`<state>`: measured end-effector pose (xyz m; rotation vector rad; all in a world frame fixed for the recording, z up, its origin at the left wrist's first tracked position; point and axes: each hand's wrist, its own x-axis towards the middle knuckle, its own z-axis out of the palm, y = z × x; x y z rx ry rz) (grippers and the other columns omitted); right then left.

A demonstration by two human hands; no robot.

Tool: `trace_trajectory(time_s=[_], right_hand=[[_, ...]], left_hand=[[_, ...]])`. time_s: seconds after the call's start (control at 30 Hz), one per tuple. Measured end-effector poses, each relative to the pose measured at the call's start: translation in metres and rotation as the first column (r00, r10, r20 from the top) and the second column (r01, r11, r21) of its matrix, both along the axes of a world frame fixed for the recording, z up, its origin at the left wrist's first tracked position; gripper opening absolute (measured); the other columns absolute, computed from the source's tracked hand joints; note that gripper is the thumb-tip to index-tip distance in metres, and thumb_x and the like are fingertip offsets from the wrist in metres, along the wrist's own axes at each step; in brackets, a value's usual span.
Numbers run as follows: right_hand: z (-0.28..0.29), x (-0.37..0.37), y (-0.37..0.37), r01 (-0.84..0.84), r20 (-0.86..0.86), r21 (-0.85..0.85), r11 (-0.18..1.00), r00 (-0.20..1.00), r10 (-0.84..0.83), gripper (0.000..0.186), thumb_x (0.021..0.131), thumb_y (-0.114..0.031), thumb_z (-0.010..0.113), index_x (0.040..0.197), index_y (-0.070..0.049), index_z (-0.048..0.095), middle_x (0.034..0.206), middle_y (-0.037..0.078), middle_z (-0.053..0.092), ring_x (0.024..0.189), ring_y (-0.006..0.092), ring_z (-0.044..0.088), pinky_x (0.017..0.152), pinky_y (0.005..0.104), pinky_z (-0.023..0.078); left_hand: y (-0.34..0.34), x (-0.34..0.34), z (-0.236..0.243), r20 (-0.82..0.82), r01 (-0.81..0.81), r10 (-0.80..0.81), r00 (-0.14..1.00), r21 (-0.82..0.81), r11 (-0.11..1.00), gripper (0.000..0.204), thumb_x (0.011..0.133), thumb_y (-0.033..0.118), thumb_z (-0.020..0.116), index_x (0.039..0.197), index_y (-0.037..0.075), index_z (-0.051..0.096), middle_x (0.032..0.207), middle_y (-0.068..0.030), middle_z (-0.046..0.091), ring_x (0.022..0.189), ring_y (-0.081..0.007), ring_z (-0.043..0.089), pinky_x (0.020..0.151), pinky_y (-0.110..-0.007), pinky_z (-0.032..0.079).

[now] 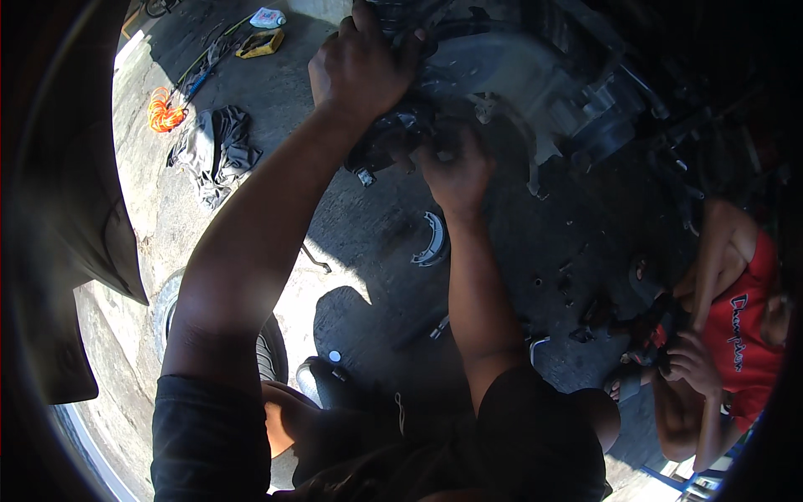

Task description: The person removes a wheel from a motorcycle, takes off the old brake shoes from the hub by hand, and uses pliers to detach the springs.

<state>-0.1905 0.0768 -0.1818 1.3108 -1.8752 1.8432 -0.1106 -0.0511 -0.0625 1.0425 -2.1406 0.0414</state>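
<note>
My left hand [360, 71] reaches to the top of the view, its fingers curled over a dark ribbed part [401, 17] of a motorbike. Lower and to the right, my right hand [458, 171] is closed at a dark, shadowed assembly [410, 121]. What its fingers hold there is lost in shadow. A small metal piece [365, 176] shows at the lower edge of that assembly. On the floor just below my right hand lies a curved brake shoe [431, 240].
The motorbike's engine [598, 117] fills the upper right. Another person in a red shirt [740, 326] crouches at the right, hands on a dark object. An orange cord coil [165, 110], a crumpled dark cloth [215, 151], a yellow container [260, 43] and a tyre [269, 351] lie leftward.
</note>
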Motion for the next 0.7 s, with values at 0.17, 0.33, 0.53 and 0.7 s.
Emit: trace_trajectory(time_s=[0.17,0.33,0.53,0.7], right_hand=[[0.005,-0.001,0.0,0.102,-0.236,-0.049,0.994,0.965,-0.111,0.024,0.072,-0.019,0.075,0.091,-0.005,0.07,0.087,0.012,0.071,0.076,0.0314,0.069,0.069,0.0401,0.058],[0.01,-0.002,0.003,0.105,-0.248,-0.009,0.994,0.963,-0.104,0.024,0.072,-0.021,0.074,0.087,-0.004,0.068,0.084,0.012,0.07,0.075,0.0313,0.069,0.067,0.0409,0.057],[0.017,-0.003,0.002,0.095,-0.266,0.07,0.993,0.961,-0.073,0.024,0.073,-0.024,0.072,0.086,-0.003,0.067,0.08,0.014,0.067,0.073,0.0337,0.068,0.065,0.0425,0.057],[0.024,-0.003,0.0,0.122,-0.335,0.101,0.987,0.939,-0.082,0.017,0.072,-0.016,0.072,0.082,-0.004,0.066,0.073,0.014,0.066,0.066,0.0339,0.068,0.059,0.0429,0.055]], left_hand=[[-0.004,0.001,-0.003,-0.019,0.017,-0.019,1.0,-0.091,0.996,0.062,0.09,0.061,0.057,0.102,0.0,0.051,0.097,-0.0263,0.068,0.086,-0.0446,0.069,0.073,-0.053,0.056],[-0.002,0.001,-0.003,-0.016,0.027,-0.028,0.999,-0.056,0.998,0.063,0.09,0.061,0.057,0.102,0.0,0.051,0.097,-0.0268,0.068,0.087,-0.0444,0.069,0.074,-0.053,0.056],[-0.004,0.0,-0.005,-0.02,0.017,-0.018,1.0,-0.083,0.996,0.064,0.09,0.062,0.057,0.104,0.0,0.051,0.097,-0.0264,0.068,0.087,-0.0444,0.069,0.073,-0.053,0.056],[-0.004,-0.001,-0.004,-0.024,0.025,-0.026,0.999,-0.066,0.997,0.065,0.089,0.062,0.058,0.105,0.0,0.05,0.097,-0.0265,0.068,0.088,-0.0444,0.069,0.075,-0.052,0.056]])
